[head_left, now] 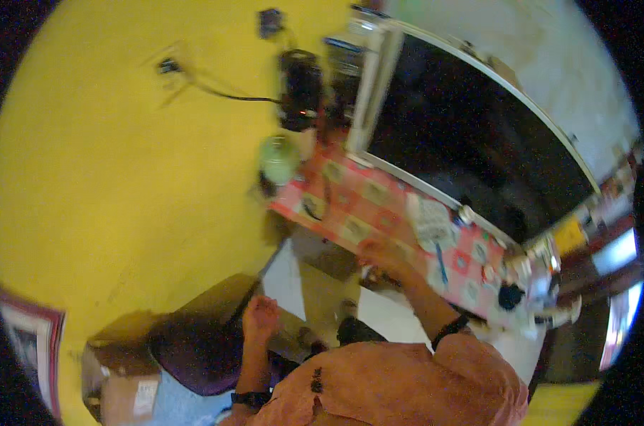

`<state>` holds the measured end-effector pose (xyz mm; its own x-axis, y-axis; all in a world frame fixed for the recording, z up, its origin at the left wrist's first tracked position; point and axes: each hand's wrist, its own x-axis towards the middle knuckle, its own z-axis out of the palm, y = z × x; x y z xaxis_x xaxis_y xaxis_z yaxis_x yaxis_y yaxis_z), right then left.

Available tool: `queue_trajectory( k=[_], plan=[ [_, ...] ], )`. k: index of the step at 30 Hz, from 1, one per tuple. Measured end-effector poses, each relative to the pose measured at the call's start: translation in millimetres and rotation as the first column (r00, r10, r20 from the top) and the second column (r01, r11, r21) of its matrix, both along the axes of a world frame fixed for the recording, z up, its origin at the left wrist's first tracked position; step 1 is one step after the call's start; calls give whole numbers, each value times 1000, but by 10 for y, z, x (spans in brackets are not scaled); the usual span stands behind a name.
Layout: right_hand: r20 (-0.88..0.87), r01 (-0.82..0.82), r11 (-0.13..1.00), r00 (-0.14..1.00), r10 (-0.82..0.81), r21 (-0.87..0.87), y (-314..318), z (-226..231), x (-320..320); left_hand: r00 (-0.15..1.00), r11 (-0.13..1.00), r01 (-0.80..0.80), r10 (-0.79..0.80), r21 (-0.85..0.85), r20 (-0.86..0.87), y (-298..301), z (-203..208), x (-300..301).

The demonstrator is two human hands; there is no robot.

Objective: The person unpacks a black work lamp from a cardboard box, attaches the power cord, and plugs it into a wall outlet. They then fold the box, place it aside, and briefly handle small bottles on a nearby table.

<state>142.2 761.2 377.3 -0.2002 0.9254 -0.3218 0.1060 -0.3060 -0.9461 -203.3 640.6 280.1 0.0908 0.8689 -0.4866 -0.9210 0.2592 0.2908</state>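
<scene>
My left hand (pixel 260 317) is held low, in front of the dark chair, with its fingers curled in; nothing shows in it. Further forward, my right hand (pixel 382 257) reaches to the near edge of a table with a red checked cloth (pixel 357 192). Blur smears its fingers, and a small pale spot below them is too unclear to name. On the cloth, to the right of that hand, lie a whitish cloth-like thing (pixel 430 217) and a thin blue stick-shaped thing (pixel 442 263). Dark bands circle both wrists.
A large dark panel in a pale frame (pixel 368 92) stands behind the table. At the table's left end are a green bowl-shaped thing (pixel 279 160) and a black device (pixel 300 89) cabled to the yellow wall. A purple-black chair (pixel 194 348) and a cardboard box (pixel 123 397) stand lower left.
</scene>
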Motion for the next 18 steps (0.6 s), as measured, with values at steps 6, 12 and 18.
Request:
queue_trajectory(
  k=[6, 12, 18],
  plan=[
    [287, -436, 898, 854, 435, -63, -1025, -571, 117, 989, 988, 144, -145, -46, -23, 74, -22, 244],
    [636, -396, 917, 719, 279, 46, -1026, -409, 271, 995, 993, 100, -99, -70, 11, 78, 232, 667],
    [696, -468, 876, 667, 264, 116, -1251, -210, 800, 974, 988, 113, -130, -100, -187, -174, 86, 1049]
  ],
)
